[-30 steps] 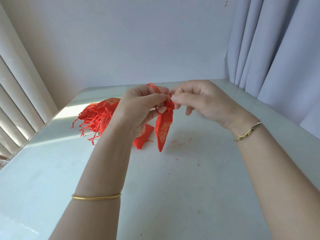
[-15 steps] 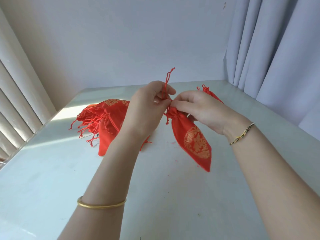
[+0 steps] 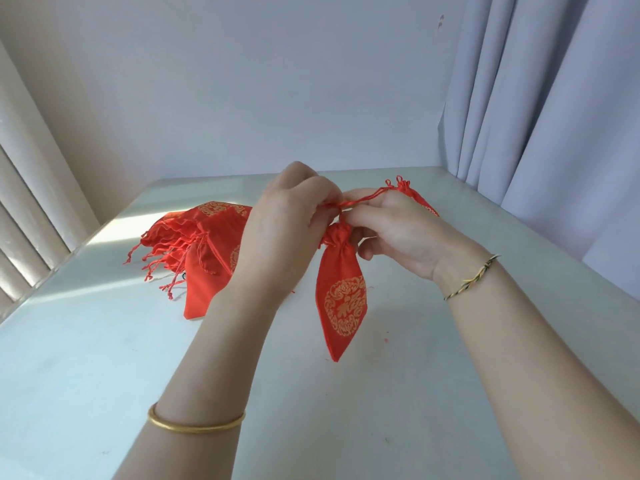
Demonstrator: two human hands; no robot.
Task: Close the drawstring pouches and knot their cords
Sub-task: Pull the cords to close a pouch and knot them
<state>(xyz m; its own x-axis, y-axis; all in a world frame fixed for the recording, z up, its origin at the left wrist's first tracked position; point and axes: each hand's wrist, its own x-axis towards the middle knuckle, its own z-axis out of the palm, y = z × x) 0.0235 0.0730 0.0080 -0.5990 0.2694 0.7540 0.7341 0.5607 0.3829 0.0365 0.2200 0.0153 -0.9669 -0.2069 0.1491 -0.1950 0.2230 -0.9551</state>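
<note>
Both hands are raised above the pale, smooth worktop (image 3: 104, 375) and closed on the same thing: the left hand (image 3: 287, 216) pinches one end of the thin red drawstring cord (image 3: 360, 199) between thumb and fingers, while the right hand (image 3: 398, 230) pinches the cord close to the gathered neck, its lower fingers curled beside the fabric. Between them hangs the small red satin drawstring pouch with a gold round emblem (image 3: 343, 306), held clear of the worktop, its mouth already cinched into a tight ruffle just under the fingertips and its pointed bottom corner dangling down. So for this pouch the closing looks done, and I judge the knotting to be under way; whether a knot has yet been formed is hidden by the fingers. Behind the right hand, toward the far right of the worktop, lies another red pouch with its neck gathered and its cord ends looped (image 3: 410, 194), which looks like a finished one set aside, though most of it is covered by the hand. To the left, behind the left forearm, sits a loose heap of red pouches with trailing cords (image 3: 194, 244); their mouths seem ungathered, so these are probably waiting. By that reading the job is at an early stage, with most pouches left.
</note>
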